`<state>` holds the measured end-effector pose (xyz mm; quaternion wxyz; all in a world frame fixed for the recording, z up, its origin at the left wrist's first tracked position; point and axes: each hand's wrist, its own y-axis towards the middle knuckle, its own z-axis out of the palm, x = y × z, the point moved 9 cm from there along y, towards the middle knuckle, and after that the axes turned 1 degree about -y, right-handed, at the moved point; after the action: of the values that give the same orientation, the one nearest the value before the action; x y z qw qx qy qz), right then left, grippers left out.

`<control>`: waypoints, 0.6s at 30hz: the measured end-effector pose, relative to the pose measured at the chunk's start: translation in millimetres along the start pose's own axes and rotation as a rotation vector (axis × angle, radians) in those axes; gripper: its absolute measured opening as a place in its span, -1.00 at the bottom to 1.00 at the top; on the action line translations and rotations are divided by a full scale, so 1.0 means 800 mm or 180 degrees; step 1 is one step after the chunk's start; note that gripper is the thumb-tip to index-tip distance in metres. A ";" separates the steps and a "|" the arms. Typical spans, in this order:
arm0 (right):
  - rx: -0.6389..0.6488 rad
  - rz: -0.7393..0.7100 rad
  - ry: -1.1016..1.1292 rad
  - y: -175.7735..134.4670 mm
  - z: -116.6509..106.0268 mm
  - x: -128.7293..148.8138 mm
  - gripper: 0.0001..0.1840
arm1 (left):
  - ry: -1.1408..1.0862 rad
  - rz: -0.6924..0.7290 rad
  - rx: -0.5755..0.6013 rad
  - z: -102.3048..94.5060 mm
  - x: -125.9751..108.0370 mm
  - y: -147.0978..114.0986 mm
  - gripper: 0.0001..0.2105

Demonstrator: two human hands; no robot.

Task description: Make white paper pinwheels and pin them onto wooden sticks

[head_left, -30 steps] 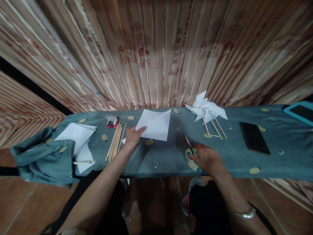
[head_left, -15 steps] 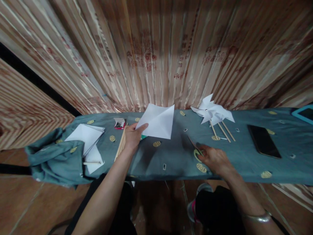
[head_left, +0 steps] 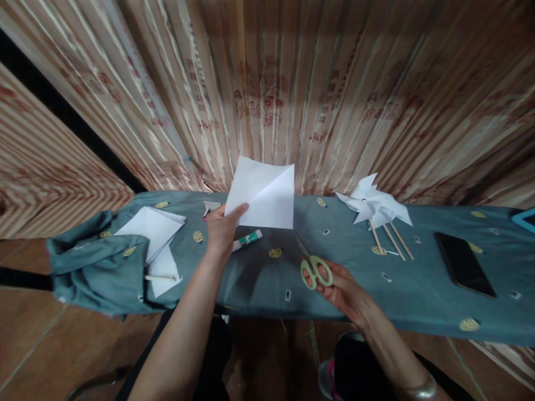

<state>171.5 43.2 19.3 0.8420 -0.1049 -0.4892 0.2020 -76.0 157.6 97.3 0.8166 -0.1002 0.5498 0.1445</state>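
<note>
Pinched by its left edge, a square sheet of white paper point(head_left: 267, 192) with a diagonal crease is held up above the cloth in my left hand point(head_left: 220, 229). My right hand point(head_left: 340, 289) grips the light-green handles of a pair of scissors point(head_left: 316, 272). Their blades look closed and point up and left, toward the sheet's lower right corner. Below the paper lies a glue stick point(head_left: 248, 239) with a green and white label, near my left wrist. A small box point(head_left: 208, 210) is partly hidden behind my left hand.
White paper pinwheels point(head_left: 371, 205) on wooden sticks lie at the back right, left of a black phone point(head_left: 463, 263). Stacked white paper sheets point(head_left: 152, 228) are at the left beside bunched cloth point(head_left: 98, 267). A patterned curtain point(head_left: 267, 83) hangs behind the cloth-covered surface.
My right hand has lifted the scissors off the cloth and brought them left, toward the paper. My left hand has raised and tilted the sheet upright. The glue stick shows more fully.
</note>
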 end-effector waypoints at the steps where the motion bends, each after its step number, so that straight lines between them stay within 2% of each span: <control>1: 0.0047 -0.0043 0.0005 -0.002 0.004 0.001 -0.52 | 0.0007 -0.0031 0.0012 -0.001 -0.001 -0.001 -0.69; 7: 0.0421 -0.0252 -0.0589 -0.012 0.020 -0.002 -0.23 | 0.0228 -0.0217 0.0139 -0.003 0.001 -0.006 -0.71; 12: 0.0658 -0.0136 -0.0941 -0.017 0.024 -0.005 -0.25 | 0.0421 -0.0402 0.0283 -0.004 0.014 -0.006 -0.74; 18: 0.0743 -0.0051 -0.1051 -0.017 0.021 -0.011 -0.31 | 0.0628 -0.0328 0.0358 -0.003 0.019 -0.007 -0.77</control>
<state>156.3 26.7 26.4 0.7583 0.0319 -0.5947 0.2651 -70.7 153.6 82.4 0.7691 -0.0962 0.6289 0.0607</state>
